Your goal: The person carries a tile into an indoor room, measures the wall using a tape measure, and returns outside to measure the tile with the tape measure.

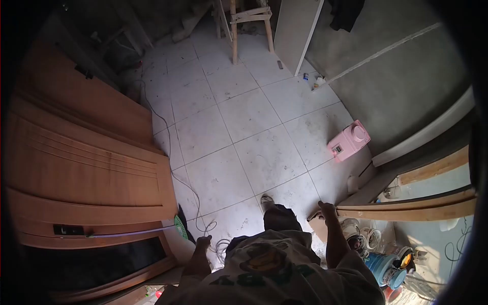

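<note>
The square-tiled floor [249,117] carries a boxy pink container [349,141], round-capped, near its right edge; contents not visible. Right hand [327,207]: fingers curled, near a brown flat-sided piece [318,226]; grip indeterminable. Left hand [203,242]: fingers curled, near looped cable [220,247].

I see a white tiled floor [254,112] ruled into squares by thin dark lines and speckled with grey smudges. At its right edge my feed shows a pale pink plastic container [351,140]; at its left, orange-brown wooden door panels [86,178] striped with grooves. I also make out a dark thin cable [189,187], a tan cardboard piece [319,226] and a light shirt [290,259] with green lettering.
</note>
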Motion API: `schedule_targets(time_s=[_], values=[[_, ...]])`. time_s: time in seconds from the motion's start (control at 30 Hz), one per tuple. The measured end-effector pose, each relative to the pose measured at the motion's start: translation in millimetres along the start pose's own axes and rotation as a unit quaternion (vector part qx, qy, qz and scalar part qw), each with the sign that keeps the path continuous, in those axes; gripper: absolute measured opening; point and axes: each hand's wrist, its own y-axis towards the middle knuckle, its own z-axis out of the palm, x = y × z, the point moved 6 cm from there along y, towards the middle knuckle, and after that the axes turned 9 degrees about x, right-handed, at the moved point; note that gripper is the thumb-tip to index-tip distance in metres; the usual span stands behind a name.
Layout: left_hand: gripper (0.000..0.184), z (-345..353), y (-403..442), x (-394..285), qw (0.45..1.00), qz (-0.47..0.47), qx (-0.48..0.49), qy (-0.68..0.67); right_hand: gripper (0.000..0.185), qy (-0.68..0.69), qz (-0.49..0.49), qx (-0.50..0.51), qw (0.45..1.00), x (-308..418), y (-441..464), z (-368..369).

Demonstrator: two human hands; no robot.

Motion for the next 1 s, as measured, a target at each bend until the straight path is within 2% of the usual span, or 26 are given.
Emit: schedule_targets(time_s=[0.03,0.07,0.1,0.13,0.17,0.2,0.23,0.3,0.33,0.4,0.43,0.5,0.53,0.57,0.6,0.63,0.67,0.7,0.77,0.87,0.9,0.97,1.0], values=[[0.020,-23.2,-12.6,13.4,0.974,-0.141,-0.011,-0.176,0.027,-0.006,-0.028,-0.002,1.000,53.9,24.9,9.9],[0.025,-48.3,-36.8,14.8,0.912,-0.263,-0.060,-0.308,0.024,0.002,-0.048,0.046,0.998,109.7,51.6,25.9],[0.026,-80.1,-45.1,-8.3,0.892,-0.240,-0.092,-0.372,0.024,-0.005,-0.089,0.029,0.996,185.0,37.1,53.5],[0.024,-107.5,-41.7,-23.3,0.847,-0.244,-0.144,-0.450,0.024,-0.010,-0.119,0.051,0.991,246.8,52.2,81.4],[0.023,-132.9,-20.0,-19.4,0.849,-0.227,-0.129,-0.460,0.024,-0.016,-0.149,0.076,0.986,304.9,69.2,111.9],[0.023,-154.5,4.8,-15.4,0.835,-0.220,-0.185,-0.470,0.024,-0.032,-0.160,0.088,0.983,360.9,80.1,145.7],[0.023,-172.3,35.8,-11.0,0.816,-0.211,-0.192,-0.503,0.025,-0.060,-0.221,0.117,0.966,419.1,84.0,184.5],[0.020,-195.1,82.0,-30.0,0.805,-0.243,-0.222,-0.494,0.029,-0.118,-0.292,0.175,0.933,503.7,118.3,261.3],[0.020,-202.4,131.4,-19.5,0.848,-0.246,-0.200,-0.425,0.029,-0.137,-0.289,0.183,0.930,530.2,139.3,294.9],[0.016,-239.8,205.0,-58.1,0.911,-0.227,-0.168,-0.299,0.030,-0.157,-0.287,0.194,0.925,589.1,176.1,363.8],[0.015,-265.5,237.0,-84.4,0.946,-0.208,-0.135,-0.210,0.030,-0.166,-0.281,0.198,0.924,604.6,188.1,390.1],[0.015,-332.5,304.8,-136.0,0.973,-0.163,-0.103,-0.129,0.032,-0.173,-0.171,0.212,0.947,629.8,221.4,428.2],[0.015,-367.6,345.4,-149.6,0.975,-0.049,-0.179,-0.125,0.033,-0.211,-0.148,0.206,0.944,641.8,231.1,436.3],[0.011,-423.6,367.5,-181.9,0.965,-0.019,-0.218,-0.146,0.033,-0.239,-0.135,0.202,0.940,661.0,244.7,451.8],[0.012,-482.9,381.7,-218.7,0.950,0.052,-0.282,-0.126,0.031,-0.272,-0.127,0.183,0.936,678.8,258.6,458.8],[0.015,-547.7,387.2,-261.9,0.940,0.067,-0.314,-0.119,0.028,-0.297,-0.121,0.166,0.933,695.2,279.6,463.9],[0.022,-604.5,403.2,-290.7,0.923,-0.028,-0.252,-0.290,0.027,-0.277,-0.103,0.157,0.942,709.9,306.9,467.2],[0.027,-660.0,411.9,-333.0,0.882,0.013,-0.268,-0.389,0.025,-0.249,-0.085,0.122,0.957,731.7,318.6,475.7],[0.029,-754.8,475.2,-373.0,0.881,0.153,-0.314,-0.320,0.023,-0.154,-0.041,0.113,0.981,763.5,373.6,493.7],[0.028,-842.1,539.6,-424.9,0.834,0.139,-0.321,-0.426,0.025,-0.212,-0.006,0.069,0.975,839.9,441.4,550.8],[0.027,-850.5,559.2,-426.4,0.841,0.105,-0.312,-0.429,0.028,-0.207,0.005,0.080,0.975,869.7,465.9,578.1],[0.021,-882.1,619.1,-424.7,0.861,0.038,-0.285,-0.420,0.030,-0.286,-0.004,0.085,0.954,953.8,508.2,653.8],[0.023,-888.8,649.1,-412.6,0.953,0.044,-0.259,-0.148,0.029,-0.308,-0.034,0.114,0.944,991.6,539.4,696.9]])
